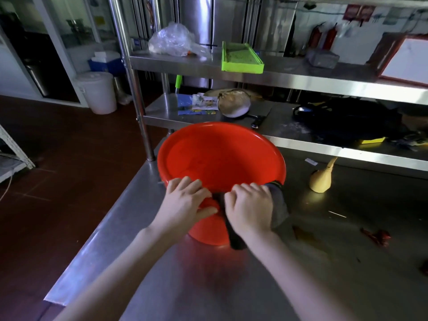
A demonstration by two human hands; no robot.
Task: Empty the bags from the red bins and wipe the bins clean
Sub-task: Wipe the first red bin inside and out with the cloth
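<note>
Both hands clamp the near rim of the red bin (pixel 221 158): left hand (pixel 187 200) grips bare rim, right hand (pixel 250 205) presses a dark cloth (pixel 279 205) over it. Tilted on the steel table (pixel 347 228), the bin could skid toward the cleaver (pixel 260 119) behind.

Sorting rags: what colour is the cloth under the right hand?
A dark grey cloth, draped over the red plastic bin's rim; head view.

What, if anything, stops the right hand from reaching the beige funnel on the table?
Probably nothing, so yes. The funnel lies right of the bin, with open table between it and the right hand. That hand holds a cloth on the bin's rim, though.
</note>
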